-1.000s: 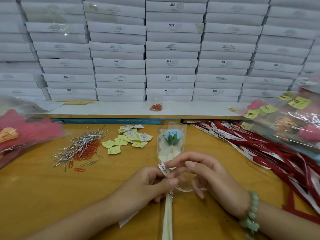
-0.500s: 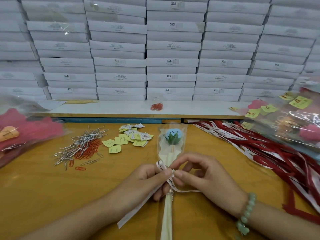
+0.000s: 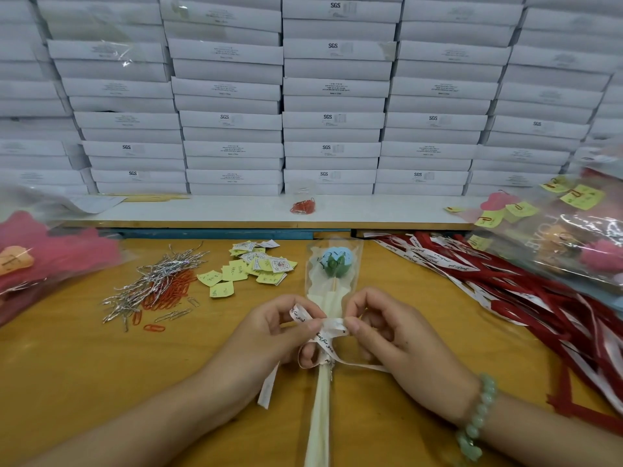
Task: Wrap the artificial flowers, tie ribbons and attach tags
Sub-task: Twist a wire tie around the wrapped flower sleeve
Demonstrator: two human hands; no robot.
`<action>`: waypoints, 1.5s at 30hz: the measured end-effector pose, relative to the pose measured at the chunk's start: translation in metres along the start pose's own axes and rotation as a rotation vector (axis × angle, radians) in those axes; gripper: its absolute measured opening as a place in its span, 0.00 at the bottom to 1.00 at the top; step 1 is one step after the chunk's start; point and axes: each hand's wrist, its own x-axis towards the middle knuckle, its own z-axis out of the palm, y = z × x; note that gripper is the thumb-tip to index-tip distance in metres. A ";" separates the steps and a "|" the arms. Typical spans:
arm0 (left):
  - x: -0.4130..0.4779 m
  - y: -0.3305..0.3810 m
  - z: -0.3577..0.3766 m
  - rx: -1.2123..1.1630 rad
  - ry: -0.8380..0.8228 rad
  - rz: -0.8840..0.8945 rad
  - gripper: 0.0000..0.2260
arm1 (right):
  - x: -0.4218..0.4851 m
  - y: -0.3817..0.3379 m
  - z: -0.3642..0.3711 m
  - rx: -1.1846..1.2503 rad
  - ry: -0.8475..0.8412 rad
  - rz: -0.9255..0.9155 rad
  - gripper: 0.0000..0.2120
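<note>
A blue artificial flower (image 3: 334, 261) with green leaves lies wrapped in a clear sleeve, its long pale stem (image 3: 319, 416) running toward me down the middle of the table. A white printed ribbon (image 3: 326, 333) is looped around the stem into a bow. My left hand (image 3: 269, 335) pinches the bow's left loop. My right hand (image 3: 394, 335), with a green bead bracelet at the wrist, pinches the right loop. Both ribbon tails hang loose, one to the lower left, one to the right.
Yellow and white paper tags (image 3: 249, 266) lie beside silver twist ties and orange paper clips (image 3: 158, 288) on the left. Red and white ribbons (image 3: 526, 298) spread across the right. Wrapped flowers pile at the left edge (image 3: 40, 257) and the right edge (image 3: 573, 241). White boxes (image 3: 333, 96) wall the back.
My hands have drawn apart, pulling the two ribbon loops sideways into a bow over the stem. The left ribbon tail has dropped down beside my left wrist.
</note>
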 end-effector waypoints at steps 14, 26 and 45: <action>-0.006 0.005 0.002 0.112 -0.015 0.069 0.03 | 0.001 -0.006 -0.001 -0.120 0.022 -0.095 0.11; -0.008 0.008 0.006 0.287 -0.002 0.274 0.05 | 0.001 -0.005 0.005 -0.184 -0.060 -0.062 0.14; -0.010 0.012 0.008 0.440 0.097 0.307 0.04 | 0.003 -0.003 -0.001 0.156 -0.014 0.144 0.04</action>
